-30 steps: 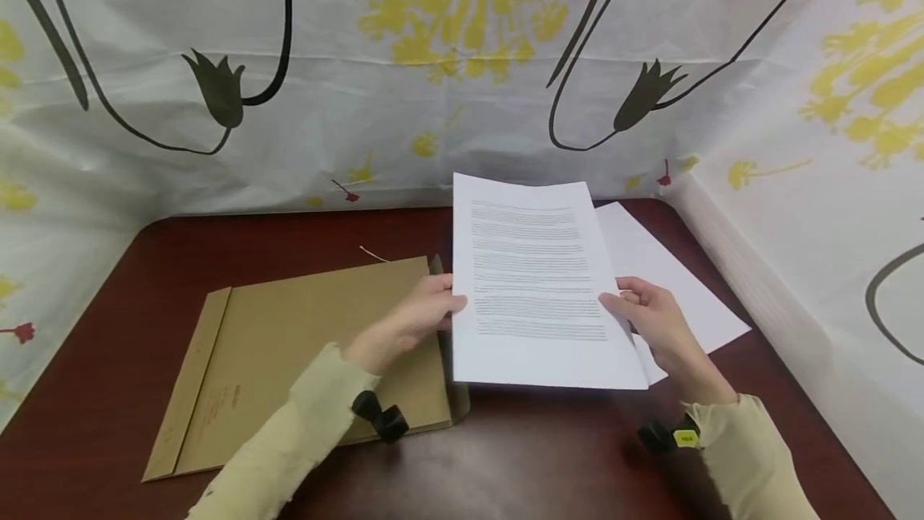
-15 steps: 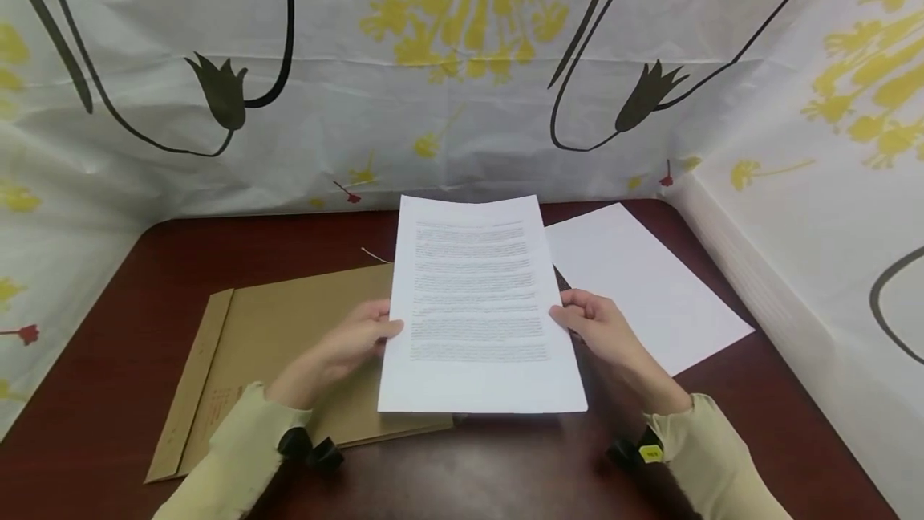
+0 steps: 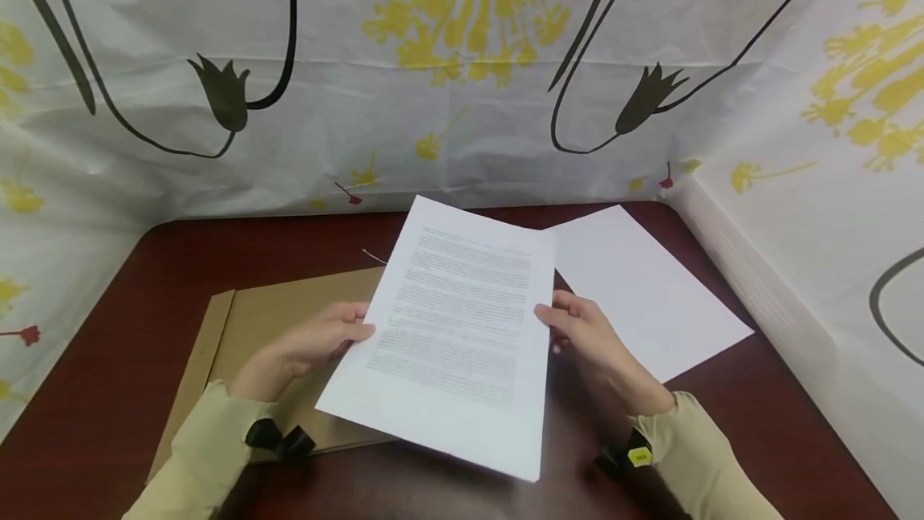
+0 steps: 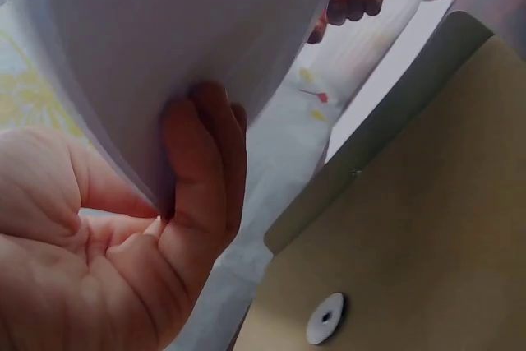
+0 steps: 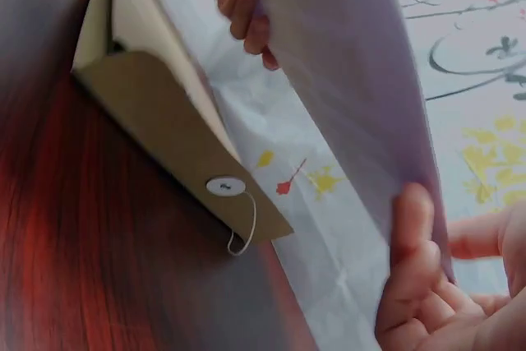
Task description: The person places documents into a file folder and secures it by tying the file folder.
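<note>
A printed sheet of paper (image 3: 455, 327), perhaps more than one, is held up above the table and turned clockwise. My left hand (image 3: 310, 347) pinches its left edge, thumb on the printed face; the left wrist view shows the fingers curled behind the sheet. On the opposite edge my right hand (image 3: 585, 335) pinches it the same way, fingers (image 5: 411, 219) against the back. Beneath the left hand and partly hidden by the paper lies a brown document envelope (image 3: 289, 295). In the right wrist view its flap (image 5: 156, 104) stands open, with a white button (image 5: 226, 186) and string (image 5: 251, 228).
Another white sheet (image 3: 642, 287) lies at the right of the dark red table (image 3: 238, 247). A patterned white cloth (image 3: 325, 103) rises behind the table's back edge and along both sides. Dark wrist cameras (image 3: 277, 440) sit under the wrists.
Both hands have brought the printed paper leftward and lower, away from the other white sheet. In the last half second the paper has rotated clockwise. The envelope has stayed put.
</note>
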Tool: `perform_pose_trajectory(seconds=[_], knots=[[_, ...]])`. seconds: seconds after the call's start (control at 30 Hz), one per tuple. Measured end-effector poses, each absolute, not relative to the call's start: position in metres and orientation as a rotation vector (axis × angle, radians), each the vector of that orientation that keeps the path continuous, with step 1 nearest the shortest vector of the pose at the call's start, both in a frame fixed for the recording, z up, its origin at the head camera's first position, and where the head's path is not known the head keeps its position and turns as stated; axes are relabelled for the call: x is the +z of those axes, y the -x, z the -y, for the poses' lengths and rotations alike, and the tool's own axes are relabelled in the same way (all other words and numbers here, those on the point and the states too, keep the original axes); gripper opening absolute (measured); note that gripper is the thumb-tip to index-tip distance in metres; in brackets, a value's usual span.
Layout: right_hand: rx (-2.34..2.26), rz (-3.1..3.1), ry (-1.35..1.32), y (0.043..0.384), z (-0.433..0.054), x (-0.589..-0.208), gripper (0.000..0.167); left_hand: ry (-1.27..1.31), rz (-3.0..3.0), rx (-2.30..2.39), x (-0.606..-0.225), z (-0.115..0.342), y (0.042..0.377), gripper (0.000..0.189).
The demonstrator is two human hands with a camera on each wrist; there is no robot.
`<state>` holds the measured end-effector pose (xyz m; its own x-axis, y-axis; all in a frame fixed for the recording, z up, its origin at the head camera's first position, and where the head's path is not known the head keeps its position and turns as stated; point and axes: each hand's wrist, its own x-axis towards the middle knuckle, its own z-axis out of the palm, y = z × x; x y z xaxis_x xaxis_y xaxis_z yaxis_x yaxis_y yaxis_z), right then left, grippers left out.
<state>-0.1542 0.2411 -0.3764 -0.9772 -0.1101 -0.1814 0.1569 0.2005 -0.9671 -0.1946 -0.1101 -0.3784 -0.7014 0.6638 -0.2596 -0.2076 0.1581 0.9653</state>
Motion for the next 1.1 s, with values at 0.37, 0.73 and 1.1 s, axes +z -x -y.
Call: perform_pose_trajectory(seconds=[0.37, 0.73, 1.1], knots=[[-2.131, -2.164, -0.341, 0.159, -0.237, -0.380, 0.030, -0.314, -1.584, 1.857, -0.377, 0.110, 0.203, 0.040], [-2.373, -2.026, -0.381, 0.147, -0.223, -0.387, 0.027, -0.222, -1.558, 2.178, -0.393, 0.088, 0.183, 0.024], [-2.293, -2.002, -0.294, 0.125, -0.212, -0.394, 0.023, -0.053, -1.859, 2.027, -0.393, 0.089, 0.189, 0.039]])
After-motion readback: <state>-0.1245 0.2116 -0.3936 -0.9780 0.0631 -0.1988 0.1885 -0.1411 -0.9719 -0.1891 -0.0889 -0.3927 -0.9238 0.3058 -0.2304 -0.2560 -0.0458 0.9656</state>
